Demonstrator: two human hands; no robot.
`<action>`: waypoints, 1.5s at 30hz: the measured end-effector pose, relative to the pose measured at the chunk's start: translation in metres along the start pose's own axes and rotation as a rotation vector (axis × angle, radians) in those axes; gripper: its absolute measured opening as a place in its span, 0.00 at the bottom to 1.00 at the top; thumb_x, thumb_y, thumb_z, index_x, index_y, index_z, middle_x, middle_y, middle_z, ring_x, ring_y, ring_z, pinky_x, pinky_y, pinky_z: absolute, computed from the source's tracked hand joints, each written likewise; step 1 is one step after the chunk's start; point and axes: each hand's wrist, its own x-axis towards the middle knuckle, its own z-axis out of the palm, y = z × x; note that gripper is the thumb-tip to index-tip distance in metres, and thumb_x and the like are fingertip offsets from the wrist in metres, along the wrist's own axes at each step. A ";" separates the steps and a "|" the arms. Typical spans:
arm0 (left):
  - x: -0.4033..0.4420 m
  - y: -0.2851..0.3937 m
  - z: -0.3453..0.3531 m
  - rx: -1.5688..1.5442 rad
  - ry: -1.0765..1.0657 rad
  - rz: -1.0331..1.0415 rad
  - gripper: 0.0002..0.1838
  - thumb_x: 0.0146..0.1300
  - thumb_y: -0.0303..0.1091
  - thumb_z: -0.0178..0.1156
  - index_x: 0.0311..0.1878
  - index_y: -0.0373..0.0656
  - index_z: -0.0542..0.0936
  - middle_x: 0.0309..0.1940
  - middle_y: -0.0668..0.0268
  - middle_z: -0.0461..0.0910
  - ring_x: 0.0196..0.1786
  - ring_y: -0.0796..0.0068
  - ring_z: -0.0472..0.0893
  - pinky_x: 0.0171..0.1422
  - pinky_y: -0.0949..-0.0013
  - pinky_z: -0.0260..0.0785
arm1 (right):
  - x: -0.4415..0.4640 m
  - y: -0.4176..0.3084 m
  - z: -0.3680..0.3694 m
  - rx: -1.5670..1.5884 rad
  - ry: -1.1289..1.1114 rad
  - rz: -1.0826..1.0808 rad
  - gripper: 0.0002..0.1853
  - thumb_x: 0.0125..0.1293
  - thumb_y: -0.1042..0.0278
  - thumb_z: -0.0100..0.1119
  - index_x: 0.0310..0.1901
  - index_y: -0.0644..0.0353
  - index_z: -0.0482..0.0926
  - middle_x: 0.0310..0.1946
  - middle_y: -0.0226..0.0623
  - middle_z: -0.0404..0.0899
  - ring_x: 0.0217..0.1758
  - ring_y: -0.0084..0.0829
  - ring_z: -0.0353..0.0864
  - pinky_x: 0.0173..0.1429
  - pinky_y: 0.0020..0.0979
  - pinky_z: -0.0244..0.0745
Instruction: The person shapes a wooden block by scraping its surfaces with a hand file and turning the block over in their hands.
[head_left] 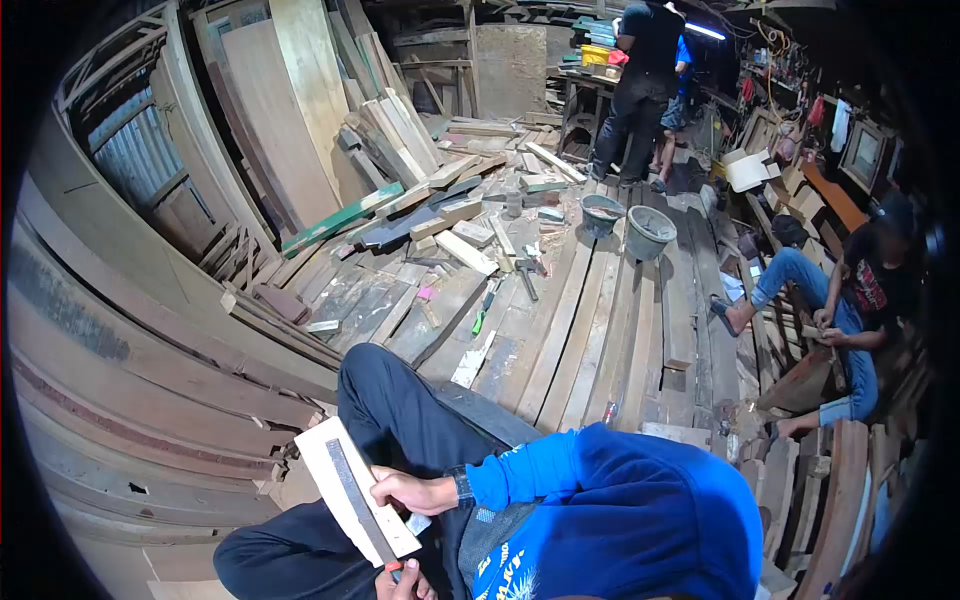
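I sit cross-legged with a pale wooden block [318,462] tilted over my lap. Lengthwise along its face lies a dark, flat, rough-surfaced file [352,485], with a red handle end [394,568] at the bottom. My right hand [415,492], at the end of the blue sleeve, is closed on the block's edge beside the file; some of its fingers are hidden under the wood. My left hand [405,582], at the bottom edge of the view, is wrapped round the file's handle and partly cut off.
Scrap wood [465,250], a hammer [527,276] and a green-handled tool [483,310] lie on the plank floor. Two buckets [650,236] stand farther back. A seated person [868,290] works at the right; people [640,90] stand at the back. Long boards [150,390] line the left.
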 end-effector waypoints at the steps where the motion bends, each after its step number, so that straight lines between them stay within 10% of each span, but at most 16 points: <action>1: 0.000 -0.002 -0.003 0.000 0.003 -0.001 0.13 0.70 0.31 0.55 0.29 0.52 0.64 0.11 0.77 0.61 0.11 0.84 0.61 0.14 0.76 0.52 | 0.001 -0.001 -0.001 0.002 -0.002 0.002 0.19 0.52 0.73 0.47 0.49 0.61 0.68 0.36 0.31 0.69 0.32 0.18 0.65 0.37 0.20 0.64; 33: 0.002 -0.006 -0.005 0.024 -0.003 -0.017 0.11 0.68 0.30 0.57 0.32 0.50 0.66 0.13 0.75 0.63 0.13 0.83 0.62 0.17 0.76 0.55 | 0.012 -0.013 -0.012 -0.008 -0.017 -0.161 0.22 0.52 0.75 0.46 0.52 0.61 0.69 0.36 0.30 0.75 0.32 0.16 0.71 0.32 0.20 0.68; 39: 0.004 -0.006 -0.002 0.068 -0.005 -0.046 0.11 0.68 0.30 0.58 0.31 0.50 0.65 0.13 0.75 0.62 0.13 0.83 0.61 0.17 0.76 0.54 | 0.018 -0.010 -0.019 0.066 0.040 -0.194 0.24 0.51 0.78 0.44 0.54 0.62 0.69 0.41 0.31 0.75 0.40 0.18 0.73 0.43 0.20 0.69; 45: 0.002 -0.004 -0.001 0.062 0.021 -0.040 0.15 0.68 0.31 0.57 0.27 0.51 0.63 0.12 0.75 0.60 0.12 0.83 0.59 0.16 0.75 0.53 | 0.008 0.010 -0.009 -0.028 0.025 -0.014 0.18 0.56 0.72 0.48 0.50 0.59 0.70 0.32 0.24 0.70 0.29 0.14 0.66 0.31 0.19 0.62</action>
